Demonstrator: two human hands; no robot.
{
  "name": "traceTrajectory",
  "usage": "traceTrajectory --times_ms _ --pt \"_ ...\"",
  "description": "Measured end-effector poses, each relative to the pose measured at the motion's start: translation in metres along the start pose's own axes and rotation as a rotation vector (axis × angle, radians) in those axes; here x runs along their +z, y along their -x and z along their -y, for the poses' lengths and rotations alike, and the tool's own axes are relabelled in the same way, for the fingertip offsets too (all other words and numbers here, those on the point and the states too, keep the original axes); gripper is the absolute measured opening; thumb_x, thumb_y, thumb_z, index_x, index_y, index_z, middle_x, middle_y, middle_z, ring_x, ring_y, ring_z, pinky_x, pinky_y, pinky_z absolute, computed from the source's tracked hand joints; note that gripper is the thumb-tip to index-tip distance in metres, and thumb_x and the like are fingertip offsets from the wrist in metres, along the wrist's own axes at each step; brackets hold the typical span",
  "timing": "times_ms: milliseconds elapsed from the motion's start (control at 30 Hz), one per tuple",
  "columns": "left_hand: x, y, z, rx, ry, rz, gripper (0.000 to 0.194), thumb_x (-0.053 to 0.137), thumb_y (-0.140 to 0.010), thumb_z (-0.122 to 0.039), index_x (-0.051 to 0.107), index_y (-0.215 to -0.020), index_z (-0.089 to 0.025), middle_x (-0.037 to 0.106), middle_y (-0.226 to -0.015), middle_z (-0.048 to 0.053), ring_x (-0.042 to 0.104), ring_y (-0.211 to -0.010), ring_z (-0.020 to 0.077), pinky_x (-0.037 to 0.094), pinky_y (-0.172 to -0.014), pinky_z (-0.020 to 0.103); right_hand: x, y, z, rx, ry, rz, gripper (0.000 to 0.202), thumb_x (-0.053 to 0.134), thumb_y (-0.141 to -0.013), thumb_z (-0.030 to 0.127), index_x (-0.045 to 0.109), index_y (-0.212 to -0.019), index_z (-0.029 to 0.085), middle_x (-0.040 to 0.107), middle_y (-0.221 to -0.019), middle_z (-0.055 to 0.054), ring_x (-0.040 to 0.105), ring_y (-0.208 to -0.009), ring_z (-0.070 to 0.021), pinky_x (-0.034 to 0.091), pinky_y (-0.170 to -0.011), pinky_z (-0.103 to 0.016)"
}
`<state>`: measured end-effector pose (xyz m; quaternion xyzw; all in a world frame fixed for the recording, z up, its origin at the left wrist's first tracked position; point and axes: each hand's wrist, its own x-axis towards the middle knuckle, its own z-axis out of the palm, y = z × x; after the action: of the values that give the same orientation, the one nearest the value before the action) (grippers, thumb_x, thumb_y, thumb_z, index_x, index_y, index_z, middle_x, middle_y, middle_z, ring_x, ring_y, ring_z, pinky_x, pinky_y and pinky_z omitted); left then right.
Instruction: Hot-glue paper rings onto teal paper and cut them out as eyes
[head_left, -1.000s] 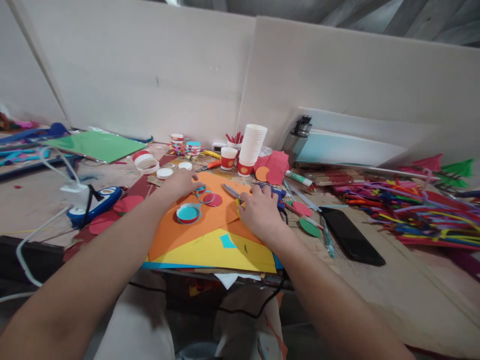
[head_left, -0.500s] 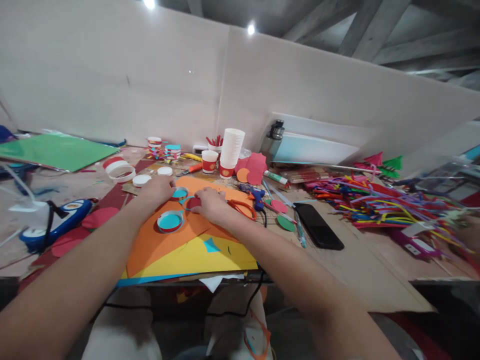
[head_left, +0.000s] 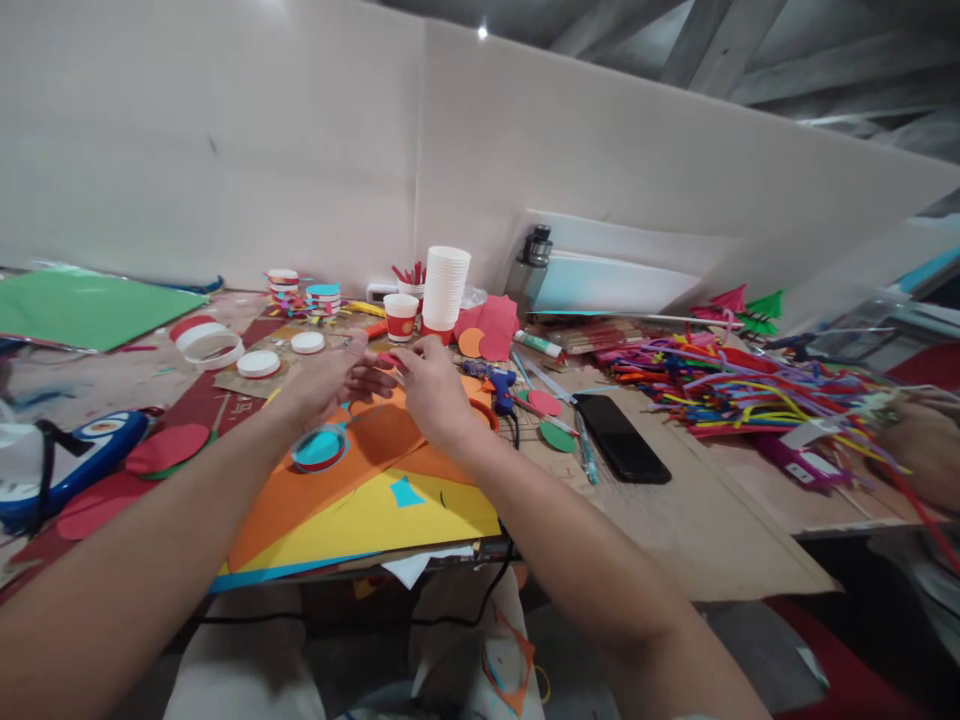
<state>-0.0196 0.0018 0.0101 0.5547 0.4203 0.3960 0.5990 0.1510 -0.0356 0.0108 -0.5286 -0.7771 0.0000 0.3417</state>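
Over the orange paper (head_left: 300, 500), my left hand (head_left: 337, 385) and my right hand (head_left: 435, 395) meet around a small red-lined paper ring (head_left: 386, 359). The thumb and fingers of my right hand pinch its right side. My left hand has its fingers curled about the left side, and the ring is partly hidden between them. Just below my left hand lies a blue-lined paper ring (head_left: 320, 447). Yellow paper (head_left: 337, 525) with a blue scrap (head_left: 406, 492) on it is nearer the edge.
Paper cups (head_left: 448, 285) stand stacked at the back. White lids (head_left: 259, 364) lie left. A glue gun (head_left: 499, 385), scissors (head_left: 486, 412) and a phone (head_left: 622, 440) are right, with pipe cleaners (head_left: 720, 370) beyond. Another person's hand (head_left: 919, 455) shows at far right.
My right hand has lifted the red-lined ring off the orange paper and brought it to my left hand. My left hand has moved right. The view has shifted a little to the right.
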Motion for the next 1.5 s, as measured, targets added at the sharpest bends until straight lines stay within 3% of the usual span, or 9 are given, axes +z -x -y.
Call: traceTrajectory --times_ms 100,267,367,467,633,800,1133,1300,1500 --pt "0.004 0.001 0.002 0.007 0.170 0.045 0.032 0.064 -0.088 -0.046 0.068 -0.088 -0.014 0.074 -0.083 0.009 0.069 -0.072 0.0166 0.055 -0.065 0.027 0.003 0.002 0.006 -0.125 0.093 0.046 0.035 0.040 -0.098 0.016 0.068 -0.119 0.013 0.058 -0.115 -0.014 0.052 -0.106 -0.0219 0.045 -0.094 -0.032" --pt "0.001 -0.002 0.004 -0.002 0.200 -0.081 0.008 0.069 -0.082 -0.018 0.067 -0.088 -0.013 0.071 -0.077 0.004 0.064 -0.062 0.0100 0.054 -0.055 0.019 -0.020 -0.001 0.004 -0.146 -0.001 0.137 0.028 0.055 -0.095 0.025 0.069 -0.119 0.016 0.062 -0.124 -0.013 0.056 -0.113 -0.0218 0.042 -0.100 -0.035" --pt "0.001 -0.003 0.003 0.017 0.207 -0.167 0.002 0.066 -0.084 -0.014 0.065 -0.085 -0.013 0.069 -0.072 0.002 0.062 -0.057 0.0094 0.054 -0.051 0.018 -0.052 -0.004 -0.018 0.027 0.003 0.030 0.030 0.048 -0.098 0.024 0.070 -0.117 0.019 0.068 -0.118 -0.010 0.062 -0.104 -0.0174 0.045 -0.094 -0.029" --pt "0.003 -0.002 -0.001 0.047 0.210 -0.227 0.001 0.064 -0.084 -0.013 0.063 -0.085 -0.012 0.070 -0.074 0.003 0.061 -0.056 0.0094 0.054 -0.049 0.018 -0.089 0.000 -0.053 0.260 0.257 -0.006 0.030 0.049 -0.096 0.023 0.072 -0.112 0.017 0.072 -0.110 -0.010 0.065 -0.101 -0.0196 0.045 -0.090 -0.029" --pt "0.008 0.002 -0.005 0.024 0.163 -0.192 0.003 0.066 -0.083 -0.012 0.064 -0.086 -0.011 0.072 -0.078 0.005 0.065 -0.059 0.0106 0.056 -0.051 0.020 -0.124 0.019 -0.107 0.620 0.665 0.446 0.038 0.065 -0.084 0.031 0.071 -0.118 0.015 0.071 -0.119 -0.018 0.066 -0.110 -0.0279 0.047 -0.086 -0.033" --pt "0.015 0.004 -0.006 -0.014 0.163 -0.149 0.008 0.064 -0.083 -0.005 0.064 -0.089 -0.011 0.074 -0.082 0.006 0.068 -0.064 0.0106 0.059 -0.058 0.021 -0.118 0.024 -0.133 0.675 0.636 0.568 0.037 0.074 -0.071 0.023 0.077 -0.108 0.016 0.075 -0.104 -0.016 0.070 -0.096 -0.0249 0.049 -0.078 -0.028" --pt "0.009 0.003 -0.002 -0.038 0.123 -0.152 0.018 0.075 -0.078 -0.012 0.062 -0.091 -0.012 0.072 -0.075 0.004 0.064 -0.052 0.0108 0.053 -0.046 0.019 -0.134 0.029 -0.141 0.721 0.479 0.336 0.025 0.067 -0.084 0.034 0.079 -0.095 0.015 0.073 -0.081 -0.008 0.066 -0.077 -0.0179 0.042 -0.062 -0.024" --pt "0.007 0.003 0.001 -0.040 0.111 -0.079 0.018 0.069 -0.084 -0.015 0.060 -0.099 -0.013 0.072 -0.073 0.007 0.070 -0.058 0.0169 0.044 -0.039 0.017 -0.134 0.031 -0.148 0.758 0.409 0.273 0.021 0.068 -0.082 0.032 0.079 -0.089 0.015 0.071 -0.073 -0.006 0.065 -0.071 -0.0171 0.042 -0.063 -0.024" --pt "0.011 0.006 -0.003 -0.054 0.049 -0.048 0.016 0.062 -0.090 -0.021 0.062 -0.101 -0.011 0.068 -0.063 0.006 0.063 -0.047 0.0126 0.042 -0.039 0.016 -0.131 0.030 -0.153 0.758 0.382 0.214 0.017 0.068 -0.080 0.029 0.077 -0.082 0.014 0.068 -0.071 -0.005 0.061 -0.069 -0.0159 0.040 -0.063 -0.025"
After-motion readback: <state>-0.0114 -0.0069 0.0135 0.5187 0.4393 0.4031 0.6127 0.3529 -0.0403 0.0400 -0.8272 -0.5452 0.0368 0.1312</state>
